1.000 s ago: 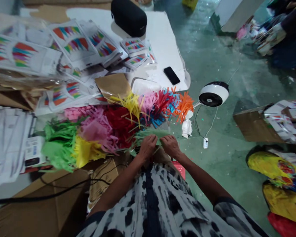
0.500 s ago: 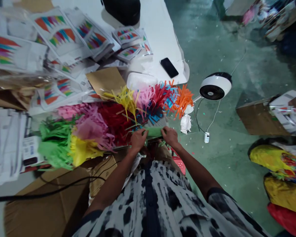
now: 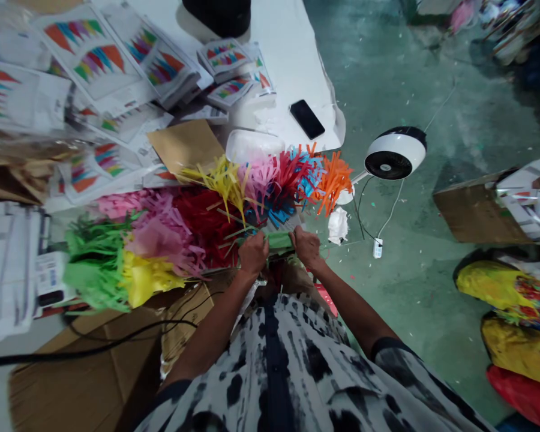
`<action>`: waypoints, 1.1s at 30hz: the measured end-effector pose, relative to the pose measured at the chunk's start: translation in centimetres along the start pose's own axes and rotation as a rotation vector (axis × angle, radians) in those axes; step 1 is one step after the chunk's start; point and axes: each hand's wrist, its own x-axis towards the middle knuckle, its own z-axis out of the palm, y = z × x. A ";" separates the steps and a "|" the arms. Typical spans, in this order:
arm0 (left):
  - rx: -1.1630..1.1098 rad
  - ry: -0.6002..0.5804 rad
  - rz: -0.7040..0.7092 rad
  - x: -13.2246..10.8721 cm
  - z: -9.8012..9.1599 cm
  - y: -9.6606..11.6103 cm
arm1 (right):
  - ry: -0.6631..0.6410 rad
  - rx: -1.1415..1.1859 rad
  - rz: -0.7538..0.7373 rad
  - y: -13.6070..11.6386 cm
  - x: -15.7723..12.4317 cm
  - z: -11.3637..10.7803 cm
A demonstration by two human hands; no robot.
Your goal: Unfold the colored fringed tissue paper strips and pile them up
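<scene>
A strip of green tissue paper (image 3: pixel 279 240) is stretched between my two hands at the near edge of the table. My left hand (image 3: pixel 254 254) grips its left end, fingers closed. My right hand (image 3: pixel 306 246) pinches the right end. Just beyond lie fringed paper tassels: yellow (image 3: pixel 222 183), pink (image 3: pixel 260 177), red (image 3: pixel 291 174), blue (image 3: pixel 276 213) and orange (image 3: pixel 333 179). To the left sit heaps of dark red (image 3: pixel 204 219), purple-pink (image 3: pixel 168 234), green (image 3: pixel 94 258) and yellow fringe (image 3: pixel 148 273).
Printed packets (image 3: pixel 96 66) pile up at the back left, near a black phone (image 3: pixel 306 119) and a clear plastic tub (image 3: pixel 254 146). A fan (image 3: pixel 393 154) stands right of the table. Cardboard boxes (image 3: pixel 477 210) and yellow bags (image 3: pixel 499 285) sit on the floor at right.
Both hands keep hold of the green tissue paper, and the fingers have curled a little tighter over it. The view has shifted slightly; the tassels lie as before.
</scene>
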 end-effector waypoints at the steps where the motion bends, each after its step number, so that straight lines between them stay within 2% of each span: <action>1: 0.004 0.009 0.015 0.0 0.0 -0.1 | 0.000 0.010 0.000 0.1 0.0 0.0; 6: -0.013 0.021 0.001 0.1 0.4 -0.9 | -0.007 0.053 0.007 0.3 0.1 -0.4; 10: 0.005 0.017 0.058 0.1 0.4 -0.9 | -0.053 0.022 0.037 0.1 0.4 -1.1; 14: 0.041 0.129 0.125 -0.2 0.0 -0.1 | -0.074 -0.001 0.027 -0.1 0.7 -1.6; 15: 0.039 0.156 0.177 -0.2 0.0 0.1 | -0.074 -0.003 0.023 -0.1 0.7 -1.6; 17: 0.008 0.132 0.383 -0.2 0.0 0.2 | -0.078 -0.006 0.020 -0.3 0.8 -1.5; 19: -0.043 0.022 0.614 -0.2 0.2 0.2 | -0.084 0.001 0.015 -0.1 0.9 -1.5; 21: -0.091 -0.064 0.708 -0.3 0.6 -0.1 | -0.086 0.033 -0.018 0.8 1.2 -1.9; 25: -0.150 -0.068 0.654 -0.7 1.1 -0.6 | -0.029 0.087 -0.077 5.1 1.5 -4.1; 28: -0.154 -0.071 0.638 -1.1 1.1 -0.7 | 0.171 -0.018 -0.007 7.8 0.5 -5.8; 30: -0.156 -0.075 0.629 -1.3 0.9 -0.6 | 0.290 -0.048 -0.039 7.7 -0.9 -5.9; 31: -0.158 -0.076 0.629 -1.3 0.9 -0.5 | 0.311 -0.036 -0.109 7.1 -1.8 -5.5; 33: -0.158 -0.077 0.638 -1.2 0.9 -0.6 | 0.271 0.010 -0.332 5.2 -3.3 -3.8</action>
